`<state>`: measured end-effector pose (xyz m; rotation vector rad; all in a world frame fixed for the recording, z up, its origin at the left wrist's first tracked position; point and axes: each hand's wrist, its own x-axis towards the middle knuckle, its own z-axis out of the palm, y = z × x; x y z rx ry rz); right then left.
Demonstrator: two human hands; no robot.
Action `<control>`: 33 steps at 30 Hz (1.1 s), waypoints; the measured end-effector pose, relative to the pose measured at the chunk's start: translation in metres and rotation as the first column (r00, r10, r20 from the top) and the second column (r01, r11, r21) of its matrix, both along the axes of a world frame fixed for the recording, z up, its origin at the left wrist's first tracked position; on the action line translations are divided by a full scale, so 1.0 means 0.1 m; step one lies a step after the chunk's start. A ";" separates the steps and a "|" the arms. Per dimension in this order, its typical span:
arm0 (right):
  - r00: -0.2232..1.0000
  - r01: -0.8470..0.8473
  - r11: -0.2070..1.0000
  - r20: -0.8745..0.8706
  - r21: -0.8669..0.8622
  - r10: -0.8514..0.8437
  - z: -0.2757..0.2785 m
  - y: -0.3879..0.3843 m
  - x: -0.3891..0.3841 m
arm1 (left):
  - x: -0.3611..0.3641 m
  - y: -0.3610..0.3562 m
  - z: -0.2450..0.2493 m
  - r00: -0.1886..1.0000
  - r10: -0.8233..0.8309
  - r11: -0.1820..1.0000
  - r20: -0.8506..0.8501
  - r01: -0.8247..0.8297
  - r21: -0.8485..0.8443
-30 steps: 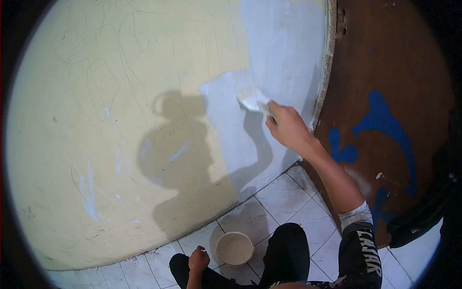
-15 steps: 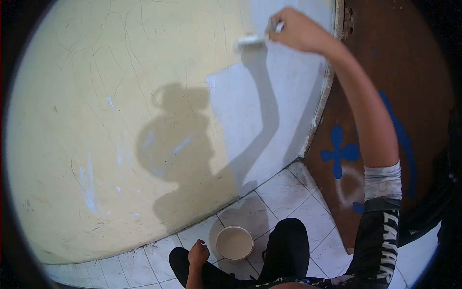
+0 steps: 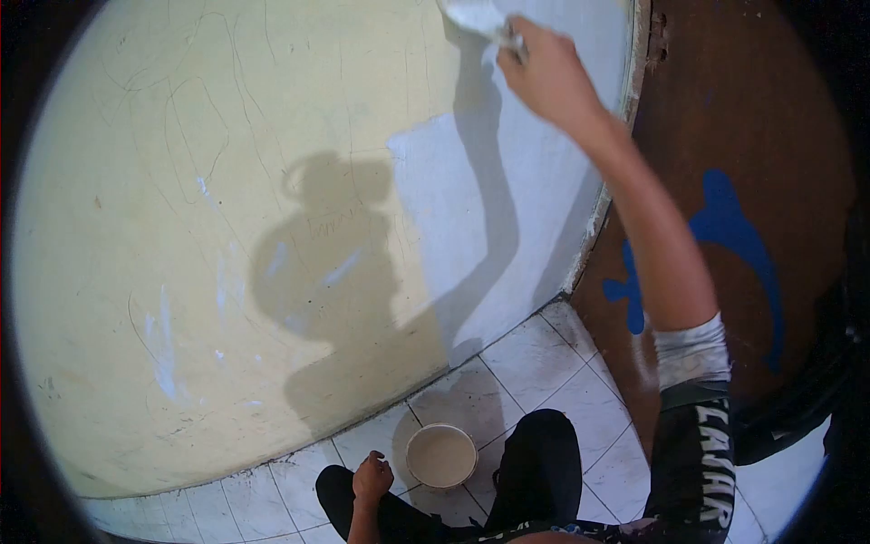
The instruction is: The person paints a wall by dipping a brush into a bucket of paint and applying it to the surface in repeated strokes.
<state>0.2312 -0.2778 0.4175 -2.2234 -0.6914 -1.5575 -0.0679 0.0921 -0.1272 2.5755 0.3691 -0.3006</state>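
My right hand (image 3: 548, 77) is raised high against the wall, closed around the handle of a paintbrush (image 3: 474, 14). The brush head is coated in white paint and meets the wall near the top edge of the view. It lies where the pale bluish-white paint (image 3: 476, 199) borders the bare yellowish wall (image 3: 208, 118). My left hand (image 3: 372, 477) rests on my left knee with its fingers curled in; I see nothing in it. Between my knees, a round white bucket (image 3: 410, 464) holds off-white liquid on the floor.
A brown door panel (image 3: 716, 109) with blue painted shapes (image 3: 725, 218) stands to the right, beside a worn door frame (image 3: 594, 227). White tiles (image 3: 535, 363) cover the floor. My shadow falls across the wall. A dark object (image 3: 807, 390) lies at the right edge.
My right hand has turned, and the brush has moved up the wall to the top edge of the view. My right forearm has shifted left. The left hand stays on the knee.
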 end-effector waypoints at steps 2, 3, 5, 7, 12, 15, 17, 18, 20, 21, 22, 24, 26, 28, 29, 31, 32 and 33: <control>0.976 -0.029 0.998 -0.212 0.064 0.042 -0.43 0.02 -0.16 | 0.00 0.02 -0.08 1.000 -0.001 1.000 0.011 0.001 -0.019; 0.953 -0.033 0.997 -0.298 0.072 0.053 -0.61 0.03 -0.23 | 0.02 0.03 -0.11 1.000 -0.001 0.999 0.021 0.001 -0.036; 0.918 -0.032 0.995 -0.390 0.090 0.065 -0.90 -0.01 -0.38 | 0.17 0.11 -0.28 0.996 -0.084 0.993 0.044 0.087 -0.084; 0.830 -0.013 0.999 -0.557 0.037 0.032 -1.15 -0.07 -0.51 | 0.36 0.25 -0.38 0.957 -0.286 0.950 -0.047 0.277 -0.144; 0.604 -0.022 0.998 -0.796 -0.056 -0.031 -1.72 -0.03 -0.98 | 0.85 0.27 -0.22 0.892 -0.429 0.897 -0.145 0.439 0.048; 0.342 -0.301 0.928 -0.933 -0.220 -0.110 -2.23 0.37 -1.20 | 0.62 0.24 -0.14 0.970 -0.242 0.964 0.003 0.241 -0.110; 0.180 -0.507 0.823 -0.965 -0.255 -0.188 -2.68 0.71 -1.37 | 0.30 0.28 -0.04 0.964 -0.166 0.981 -0.206 0.182 0.060; 0.096 -0.673 0.695 -0.962 -0.253 -0.257 -2.96 0.92 -1.45 | 0.16 0.28 0.19 0.947 -0.151 0.979 -0.284 0.183 0.088; -0.011 -0.863 0.476 -0.937 -0.168 -0.350 -3.53 1.27 -1.61 | 0.06 0.33 0.42 0.948 -0.161 0.986 -0.276 0.165 -0.009; -0.048 -0.904 0.412 -0.930 -0.115 -0.366 -3.87 1.37 -1.69 | 0.00 0.33 0.47 0.956 -0.186 0.982 -0.228 0.173 -0.076; 0.035 -0.936 0.318 -0.940 -0.149 -0.339 -4.25 1.41 -1.75 | -0.06 0.33 0.51 0.954 -0.177 0.983 -0.241 0.160 -0.085; 0.111 -0.957 0.223 -0.946 -0.185 -0.306 -4.75 1.48 -1.87 | -0.15 0.23 0.59 0.969 -0.213 0.977 -0.121 0.215 -0.001; 0.204 -0.939 0.133 -0.822 -0.318 -0.531 -5.05 1.67 -1.90 | -0.27 0.15 0.62 0.969 -0.224 0.974 -0.104 0.219 -0.054; 0.243 -0.931 0.132 -0.847 -0.341 -0.472 -5.45 1.63 -1.83 | -0.35 0.10 0.64 0.961 -0.257 0.965 -0.097 0.250 -0.084; 0.289 -0.920 0.131 -0.865 -0.369 -0.409 -5.64 1.60 -1.81 | -0.38 0.07 0.65 0.960 -0.261 0.964 -0.102 0.253 -0.084; 0.311 -0.895 0.171 -0.852 -0.411 -0.421 -5.92 1.59 -1.80 | -0.43 0.05 0.70 0.954 -0.278 0.960 -0.115 0.271 -0.075; 0.334 -0.866 0.209 -0.837 -0.454 -0.434 -6.04 1.60 -1.81 | -0.45 0.07 0.72 0.953 -0.280 0.959 -0.118 0.272 -0.074; 0.330 -0.866 0.215 -0.840 -0.451 -0.430 -6.06 1.62 -1.84 | -0.48 0.08 0.75 0.952 -0.281 0.959 -0.121 0.274 -0.074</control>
